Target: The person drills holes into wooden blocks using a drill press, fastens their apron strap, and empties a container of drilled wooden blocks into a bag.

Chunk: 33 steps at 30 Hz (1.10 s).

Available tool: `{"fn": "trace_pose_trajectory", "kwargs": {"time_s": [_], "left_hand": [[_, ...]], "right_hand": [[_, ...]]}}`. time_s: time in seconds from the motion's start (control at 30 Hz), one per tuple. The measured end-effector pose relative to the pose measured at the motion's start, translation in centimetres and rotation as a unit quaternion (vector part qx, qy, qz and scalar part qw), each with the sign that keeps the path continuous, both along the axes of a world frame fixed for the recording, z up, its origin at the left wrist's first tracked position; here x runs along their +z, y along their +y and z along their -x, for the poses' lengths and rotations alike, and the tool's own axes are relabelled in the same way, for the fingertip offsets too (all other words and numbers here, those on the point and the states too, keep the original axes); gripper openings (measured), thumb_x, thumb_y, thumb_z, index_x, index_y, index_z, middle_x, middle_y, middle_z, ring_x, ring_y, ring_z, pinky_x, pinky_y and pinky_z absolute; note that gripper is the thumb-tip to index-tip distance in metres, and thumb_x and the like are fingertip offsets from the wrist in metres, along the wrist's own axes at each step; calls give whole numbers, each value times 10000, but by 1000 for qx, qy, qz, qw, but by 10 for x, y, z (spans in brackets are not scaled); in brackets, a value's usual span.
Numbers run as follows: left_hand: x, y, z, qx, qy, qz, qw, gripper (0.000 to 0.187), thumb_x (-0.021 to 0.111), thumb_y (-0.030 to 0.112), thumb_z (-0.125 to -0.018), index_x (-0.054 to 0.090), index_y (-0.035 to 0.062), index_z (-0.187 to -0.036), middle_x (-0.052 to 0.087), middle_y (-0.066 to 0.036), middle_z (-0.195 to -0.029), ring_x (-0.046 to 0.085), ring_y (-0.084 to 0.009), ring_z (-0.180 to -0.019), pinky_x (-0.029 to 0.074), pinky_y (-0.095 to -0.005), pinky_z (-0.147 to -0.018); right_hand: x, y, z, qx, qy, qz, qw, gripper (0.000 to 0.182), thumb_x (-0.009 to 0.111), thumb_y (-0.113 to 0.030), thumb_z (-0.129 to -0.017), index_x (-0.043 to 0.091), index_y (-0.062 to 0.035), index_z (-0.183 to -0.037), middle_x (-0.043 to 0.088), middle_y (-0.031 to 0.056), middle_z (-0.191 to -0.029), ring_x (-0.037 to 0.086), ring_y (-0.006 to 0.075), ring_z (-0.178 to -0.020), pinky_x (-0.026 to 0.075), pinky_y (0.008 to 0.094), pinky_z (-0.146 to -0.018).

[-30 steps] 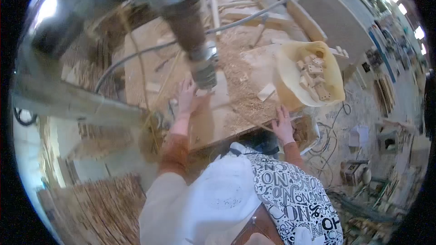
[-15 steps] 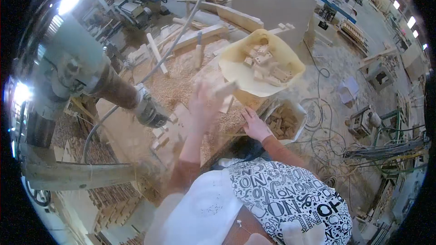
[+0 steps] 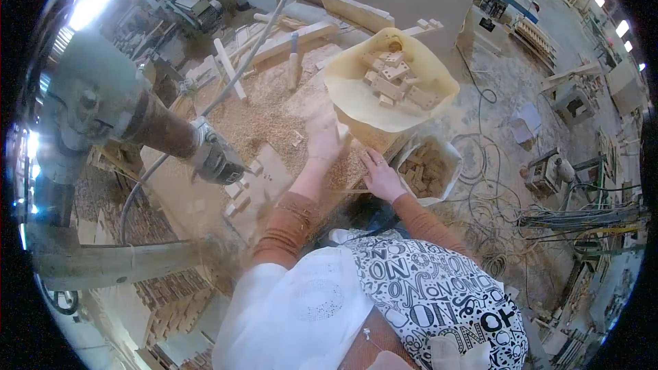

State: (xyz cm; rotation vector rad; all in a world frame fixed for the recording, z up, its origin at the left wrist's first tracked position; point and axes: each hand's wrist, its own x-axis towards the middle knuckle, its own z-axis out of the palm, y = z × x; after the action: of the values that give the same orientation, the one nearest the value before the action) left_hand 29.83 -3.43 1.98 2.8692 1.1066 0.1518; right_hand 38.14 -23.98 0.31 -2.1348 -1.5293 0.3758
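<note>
My left hand [image 3: 325,144] is closed around a small wooden block [image 3: 343,131], whose pale end shows beside the fingers. It is low over the sawdust-covered bench [image 3: 271,115]. My right hand [image 3: 384,178] rests at the bench's near edge with its fingers stretched forward into the shavings; nothing shows in them. Just beyond both hands, a yellowish sack [image 3: 363,111] with its mouth spread holds several wooden blocks [image 3: 391,75], some with drilled holes. Below it, beside my right hand, stands a white sack [image 3: 451,177] with more wooden pieces [image 3: 426,170] inside.
A large machine head [image 3: 223,159] reaches in from the left, with several small blocks [image 3: 238,195] under its end. A grey cable [image 3: 264,41] crosses above the bench. A blue-handled tool [image 3: 294,62] and loose strips lie farther back. Tangled cables [image 3: 480,216] cover the floor on the right.
My left hand has come down toward the bench with the block and is no longer smeared by motion. My right hand stays at the bench edge, slightly shifted.
</note>
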Motion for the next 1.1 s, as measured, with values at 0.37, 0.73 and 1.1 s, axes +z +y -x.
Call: {"fn": "trace_pose_trajectory", "kwargs": {"time_s": [0.37,0.73,1.1], "left_hand": [[44,-28,129,43,-468,789,397,549,519,432,-1037,496,46,-1426,671,-88,-1232,689,-207,-1013,564,-320,-821],[12,-40,273,278,-347,366,818,396,691,345,-939,701,9,-1150,720,-72,-1003,679,-155,-865,548,-315,-731],[35,-70,239,268,-443,617,592,350,571,371,-1011,689,50,-1090,699,-56,-968,672,-132,-827,558,-293,-601]], "right_hand": [[-2,2,0,21,17,9,1000,690,672,-132,-824,430,-92,-1469,374,204,-1534,387,401,-1410,456,458,-1081],[2,5,1,24,35,1,999,662,673,-98,-823,444,-25,-1440,340,223,-1551,332,414,-1441,340,449,-1183],[70,36,81,134,338,-39,931,524,709,-165,-898,532,-92,-1386,566,154,-1332,610,227,-1110,521,359,-912]]}}
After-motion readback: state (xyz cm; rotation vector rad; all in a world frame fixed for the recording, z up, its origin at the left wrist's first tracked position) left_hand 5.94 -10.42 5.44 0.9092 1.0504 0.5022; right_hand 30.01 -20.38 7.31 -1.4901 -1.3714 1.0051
